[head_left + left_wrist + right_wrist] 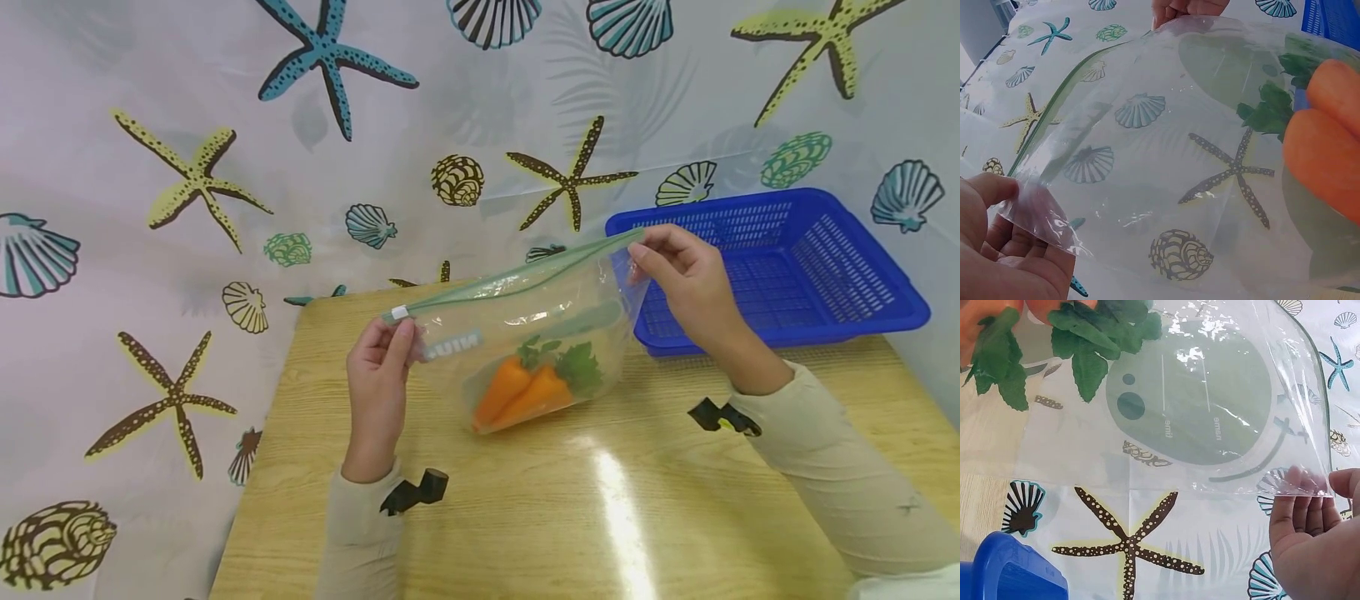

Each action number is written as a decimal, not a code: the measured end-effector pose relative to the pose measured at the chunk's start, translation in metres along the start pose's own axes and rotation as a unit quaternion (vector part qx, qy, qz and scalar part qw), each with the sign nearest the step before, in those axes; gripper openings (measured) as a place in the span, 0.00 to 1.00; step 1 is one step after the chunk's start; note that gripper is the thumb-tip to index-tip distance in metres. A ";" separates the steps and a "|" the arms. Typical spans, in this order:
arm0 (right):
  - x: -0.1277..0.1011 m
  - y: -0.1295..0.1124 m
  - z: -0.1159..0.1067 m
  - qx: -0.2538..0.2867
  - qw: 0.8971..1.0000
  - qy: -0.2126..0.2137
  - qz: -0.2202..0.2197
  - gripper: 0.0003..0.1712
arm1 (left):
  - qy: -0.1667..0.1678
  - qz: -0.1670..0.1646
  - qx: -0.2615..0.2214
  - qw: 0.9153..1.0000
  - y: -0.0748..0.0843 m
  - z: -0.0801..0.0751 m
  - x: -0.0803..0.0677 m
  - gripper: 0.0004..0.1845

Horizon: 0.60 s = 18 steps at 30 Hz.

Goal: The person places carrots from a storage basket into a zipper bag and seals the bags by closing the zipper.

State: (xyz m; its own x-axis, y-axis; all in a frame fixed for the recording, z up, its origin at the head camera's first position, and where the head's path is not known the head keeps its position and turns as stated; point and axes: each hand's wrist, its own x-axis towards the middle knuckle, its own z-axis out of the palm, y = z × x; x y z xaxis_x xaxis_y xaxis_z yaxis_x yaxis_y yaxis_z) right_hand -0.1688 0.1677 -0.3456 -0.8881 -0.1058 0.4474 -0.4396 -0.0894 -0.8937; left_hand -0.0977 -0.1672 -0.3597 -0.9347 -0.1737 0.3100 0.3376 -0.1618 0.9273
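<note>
A clear zip bag [450, 375] with a green seal strip hangs between both hands above the table. My left hand [378, 358] pinches its upper left corner, right by the white slider [400, 312]. At the upper right corner my right hand [690, 279] pinches the bag between thumb and fingers. Two orange carrots [525, 392] with green leafy tops [579, 367] lie at the bottom inside. In the right wrist view a pale green printed patch [1191, 394] shows on the bag's side.
A blue plastic basket [780, 275] stands at the back right of the wooden table [480, 525], behind the right hand. A white cloth [465, 108] printed with starfish and shells hangs behind the table and along its left side.
</note>
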 end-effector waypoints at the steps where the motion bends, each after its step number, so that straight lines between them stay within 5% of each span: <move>1: 0.000 0.000 0.000 -0.004 1.000 0.001 0.001 0.08 | 0.001 0.002 -0.002 1.000 0.000 0.000 0.000 0.10; 5: 0.000 -0.005 0.000 -0.028 0.999 0.021 -0.006 0.12 | 0.008 0.008 -0.009 1.000 0.000 0.003 0.000 0.10; 8: 0.001 -0.018 0.005 -0.073 0.994 0.062 -0.054 0.14 | 0.012 0.007 -0.007 1.000 -0.001 0.008 -0.001 0.11; 13: 0.002 -0.043 0.027 -0.159 0.964 0.125 -0.174 0.12 | 0.012 0.019 0.004 1.000 -0.002 0.014 -0.003 0.10; 18: 0.003 -0.049 0.054 -0.209 0.930 0.092 -0.288 0.10 | 0.009 0.029 0.011 0.999 -0.002 0.016 -0.005 0.07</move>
State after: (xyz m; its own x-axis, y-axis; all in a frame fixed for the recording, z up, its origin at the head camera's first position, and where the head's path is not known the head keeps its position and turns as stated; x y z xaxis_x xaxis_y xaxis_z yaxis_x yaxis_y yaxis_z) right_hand -0.1427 0.1182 -0.2987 -0.4808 0.0150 0.8767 -0.8292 0.3174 -0.4602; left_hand -0.0953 -0.1500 -0.3597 -0.9118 -0.1987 0.3593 0.3878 -0.1293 0.9126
